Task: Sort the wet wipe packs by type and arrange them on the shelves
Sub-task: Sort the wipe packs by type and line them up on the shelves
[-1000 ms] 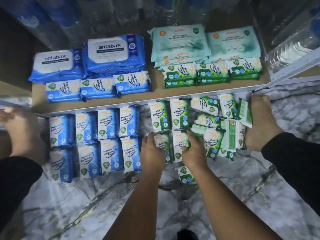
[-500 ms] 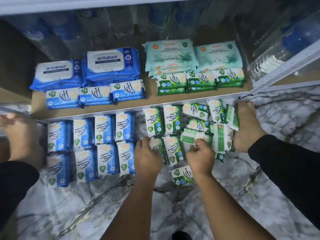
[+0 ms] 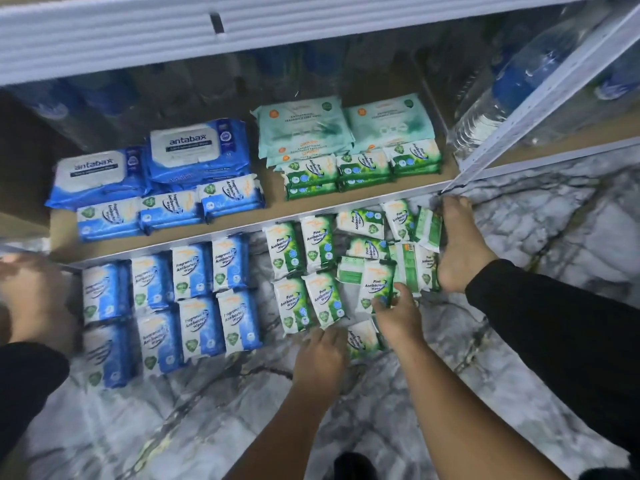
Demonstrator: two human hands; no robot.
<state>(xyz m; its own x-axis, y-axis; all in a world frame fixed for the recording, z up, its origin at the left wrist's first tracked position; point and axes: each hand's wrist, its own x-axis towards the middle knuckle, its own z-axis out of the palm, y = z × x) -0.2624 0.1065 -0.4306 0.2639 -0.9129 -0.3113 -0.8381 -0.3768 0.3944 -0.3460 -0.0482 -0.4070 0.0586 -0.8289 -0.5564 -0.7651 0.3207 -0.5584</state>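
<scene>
Small blue Fragrance Free wipe packs (image 3: 194,299) lie in two rows on the marble floor. To their right, a few green Pine packs (image 3: 304,275) lie in tidy rows beside a loose heap of green packs (image 3: 398,237). My right hand (image 3: 398,317) pinches the near end of one green pack (image 3: 375,282) at the heap's edge. My left hand (image 3: 320,355) holds nothing, its fingertips at the near edge of the tidy green packs. Another green pack (image 3: 362,337) lies between my hands. The low shelf (image 3: 273,188) holds blue Antabax packs (image 3: 197,150), small blue packs (image 3: 169,209), teal packs (image 3: 304,123) and green packs (image 3: 363,164).
My bare feet flank the floor packs, the left foot (image 3: 31,299) and the right foot (image 3: 460,244) against the green heap. A slanted metal upright (image 3: 540,95) and water bottles (image 3: 502,98) stand at the right. An upper shelf rail (image 3: 138,32) overhangs.
The view tilted up. My right hand moved right to a green pack in the heap. My left hand drew back off the tidy green packs toward me.
</scene>
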